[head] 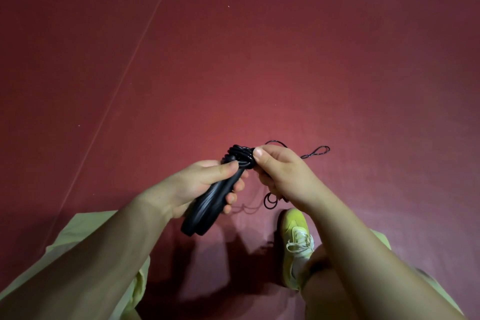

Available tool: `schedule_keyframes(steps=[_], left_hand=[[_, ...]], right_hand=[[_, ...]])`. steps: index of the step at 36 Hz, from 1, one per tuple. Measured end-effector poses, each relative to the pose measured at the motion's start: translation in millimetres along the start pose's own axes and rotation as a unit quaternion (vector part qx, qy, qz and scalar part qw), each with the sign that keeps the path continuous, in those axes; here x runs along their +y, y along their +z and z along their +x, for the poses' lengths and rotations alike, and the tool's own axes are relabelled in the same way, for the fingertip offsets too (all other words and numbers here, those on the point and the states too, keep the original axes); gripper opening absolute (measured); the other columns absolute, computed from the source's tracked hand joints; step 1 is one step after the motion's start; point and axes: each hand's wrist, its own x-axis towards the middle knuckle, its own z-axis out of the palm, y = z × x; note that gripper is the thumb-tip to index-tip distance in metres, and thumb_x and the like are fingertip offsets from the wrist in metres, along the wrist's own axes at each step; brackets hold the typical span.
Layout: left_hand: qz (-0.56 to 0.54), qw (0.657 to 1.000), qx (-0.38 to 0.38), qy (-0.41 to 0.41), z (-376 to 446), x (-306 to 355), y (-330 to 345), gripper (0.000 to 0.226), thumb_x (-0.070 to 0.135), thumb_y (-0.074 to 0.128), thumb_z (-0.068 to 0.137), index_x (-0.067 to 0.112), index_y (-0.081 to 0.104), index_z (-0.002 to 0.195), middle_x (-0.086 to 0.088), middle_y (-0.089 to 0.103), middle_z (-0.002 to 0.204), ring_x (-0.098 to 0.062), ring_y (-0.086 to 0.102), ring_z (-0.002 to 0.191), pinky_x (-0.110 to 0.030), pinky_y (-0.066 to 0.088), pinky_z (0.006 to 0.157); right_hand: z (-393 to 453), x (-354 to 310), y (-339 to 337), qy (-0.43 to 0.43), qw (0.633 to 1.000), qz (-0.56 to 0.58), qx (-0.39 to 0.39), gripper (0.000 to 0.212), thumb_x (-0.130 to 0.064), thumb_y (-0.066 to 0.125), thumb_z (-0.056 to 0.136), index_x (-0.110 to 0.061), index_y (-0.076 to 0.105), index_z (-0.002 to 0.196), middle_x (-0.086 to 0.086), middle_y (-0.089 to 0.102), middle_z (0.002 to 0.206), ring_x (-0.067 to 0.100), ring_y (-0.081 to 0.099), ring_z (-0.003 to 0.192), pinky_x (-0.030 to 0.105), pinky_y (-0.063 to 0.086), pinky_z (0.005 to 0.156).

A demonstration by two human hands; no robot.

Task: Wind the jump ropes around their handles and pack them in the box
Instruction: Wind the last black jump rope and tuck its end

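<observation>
I keep my left hand (202,184) clamped around both black handles (207,205) so the coils stay put, while my right hand (280,174) pinches the rope (241,154), probably its loose tail, above the red floor (259,60).

The two black handles (205,205) lie side by side as one bundle, slanting from a lower end near the person's body up and away to a top end where the rope leaves them. They are glossy, thick at the lower end and narrower toward the top. Around that top end the black rope (240,154) is wound in several tight, shiny turns, forming a knot-like coil. The unwound part runs right of the handles, where a thin length shows in a narrow figure-eight loop (318,151) on the red floor, and more small loops (270,200) lie below, just right of the handles' middle.
</observation>
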Motion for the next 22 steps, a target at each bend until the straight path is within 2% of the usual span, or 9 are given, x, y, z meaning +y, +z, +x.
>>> schedule_keyframes(steps=[3,6,10,13,16,20,22], left_hand=[[0.008,0.998,-0.044,-0.050,-2.6,-1.3,-6.0,0.045,0.036,0.066,0.074,0.001,0.062,0.102,-0.007,0.062,0.074,-0.020,0.061,0.061,-0.037,0.056,0.060],[0.011,0.989,-0.086,-0.118,-4.2,-6.1,-9.7,0.064,0.044,0.086,0.056,0.004,0.065,0.101,-0.007,0.063,0.076,-0.022,0.064,0.065,-0.039,0.059,0.063],[0.034,0.994,0.002,-0.103,2.0,-8.3,-4.6,0.038,0.038,0.065,0.071,0.009,0.060,0.094,0.000,0.055,0.066,-0.012,0.051,0.051,-0.022,0.043,0.045],[0.075,0.992,0.066,-0.072,9.0,-10.0,-2.8,0.027,0.034,0.070,0.081,0.011,0.059,0.090,0.001,0.053,0.065,-0.011,0.046,0.049,-0.019,0.037,0.042],[0.151,0.978,0.135,-0.043,14.3,-14.5,-2.1,0.020,0.032,0.061,0.091,0.013,0.058,0.088,0.003,0.053,0.063,-0.010,0.045,0.047,-0.019,0.033,0.043],[0.281,0.941,0.189,0.003,20.3,-15.8,-6.0,0.024,0.033,0.063,0.090,0.013,0.054,0.080,0.003,0.053,0.061,-0.011,0.046,0.046,-0.020,0.033,0.044],[0.390,0.895,0.217,0.011,22.0,-16.1,-9.7,0.031,0.040,0.064,0.087,0.014,0.053,0.076,0.001,0.054,0.061,-0.015,0.048,0.050,-0.025,0.037,0.051]], right_hand=[[-0.8,2.5,-0.8,0.013,1.000,-0.004,0.001,0.029,-0.046,0.048,0.092,-0.025,0.060,0.076,-0.002,0.028,0.059,0.011,0.017,0.049,0.028,0.010,0.045],[-1.3,2.3,-4.4,0.014,1.000,0.001,0.025,0.030,-0.034,0.044,0.102,-0.013,0.050,0.081,-0.003,0.028,0.060,0.007,0.019,0.046,0.022,0.013,0.041],[0.7,1.8,-5.3,0.021,0.997,0.037,0.066,0.032,-0.028,0.038,0.104,-0.015,0.046,0.076,-0.005,0.031,0.060,0.005,0.021,0.044,0.020,0.013,0.040],[2.5,9.1,4.0,0.054,0.992,0.028,0.106,0.040,-0.036,0.036,0.104,-0.013,0.046,0.073,-0.006,0.037,0.055,0.008,0.028,0.043,0.020,0.019,0.040],[4.3,17.6,13.9,0.099,0.987,0.014,0.125,0.048,-0.044,0.031,0.104,-0.012,0.057,0.079,-0.005,0.044,0.057,0.009,0.034,0.043,0.021,0.024,0.041],[5.0,18.2,18.8,0.118,0.984,-0.039,0.129,0.054,-0.048,0.025,0.103,-0.013,0.062,0.083,-0.001,0.050,0.061,0.012,0.040,0.045,0.023,0.030,0.045],[5.3,16.5,22.9,0.129,0.981,-0.076,0.124,0.058,-0.051,0.023,0.102,-0.012,0.063,0.088,0.000,0.056,0.065,0.014,0.045,0.049,0.025,0.034,0.049]])
